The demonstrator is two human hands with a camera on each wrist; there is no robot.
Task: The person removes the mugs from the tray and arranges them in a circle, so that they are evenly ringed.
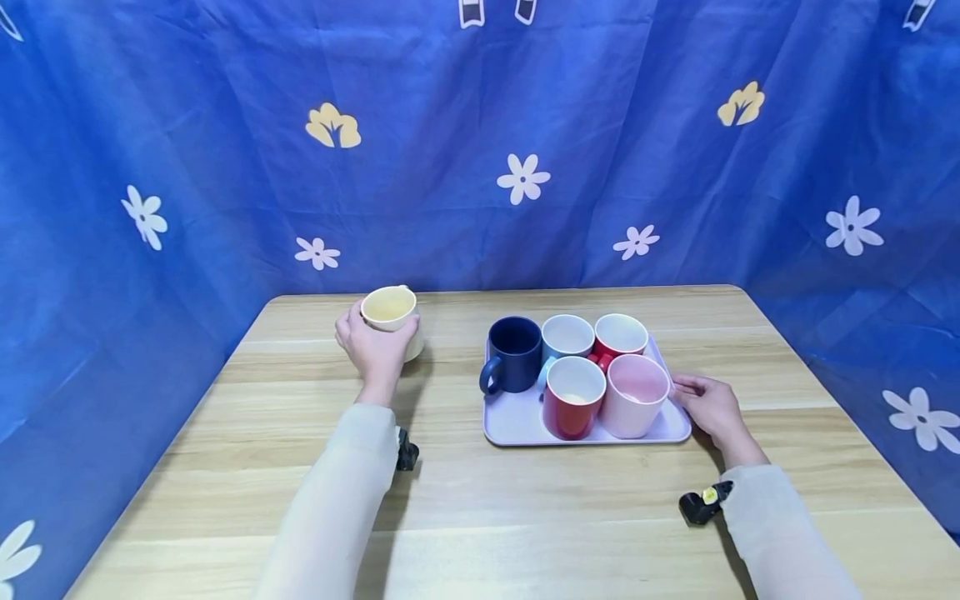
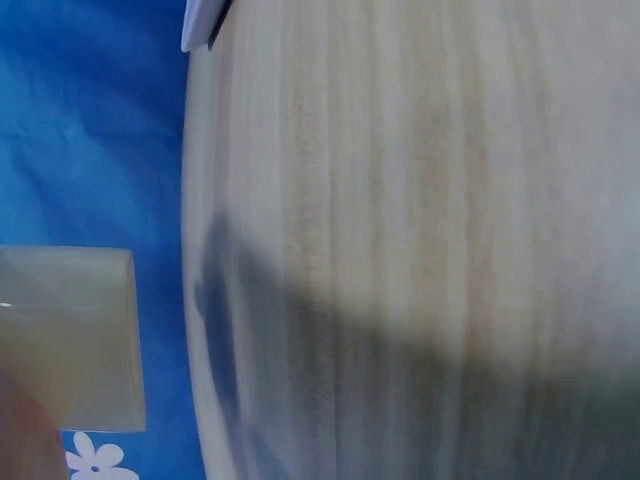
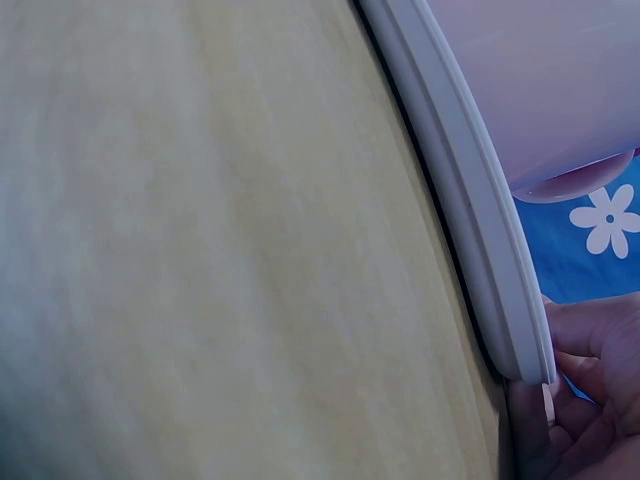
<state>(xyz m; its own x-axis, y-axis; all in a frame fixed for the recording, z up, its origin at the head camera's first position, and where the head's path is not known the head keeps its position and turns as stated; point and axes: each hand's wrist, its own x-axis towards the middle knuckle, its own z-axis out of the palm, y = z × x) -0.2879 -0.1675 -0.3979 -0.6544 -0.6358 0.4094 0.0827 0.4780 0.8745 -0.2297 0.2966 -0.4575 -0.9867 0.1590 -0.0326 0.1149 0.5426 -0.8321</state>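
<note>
In the head view my left hand (image 1: 377,346) grips a cream mug (image 1: 412,342) from the near side, its opening facing up. The left wrist view shows the pale mug (image 2: 80,330) at its left edge, apart from the table. My right hand (image 1: 712,408) is at the right rim of a lavender tray (image 1: 517,429). In the right wrist view its fingers (image 3: 530,425) pinch the tray's rim (image 3: 480,190). On the tray stand several mugs: navy (image 1: 515,358), light blue (image 1: 567,336), red at the back (image 1: 621,335), red in front (image 1: 572,415) and pink (image 1: 628,417).
The wooden table (image 1: 525,525) has its far edge against a blue curtain (image 1: 450,208) with flower prints. Dark wrist cameras sit on both sleeves, the left one (image 1: 407,451) and the right one (image 1: 703,504) above the table.
</note>
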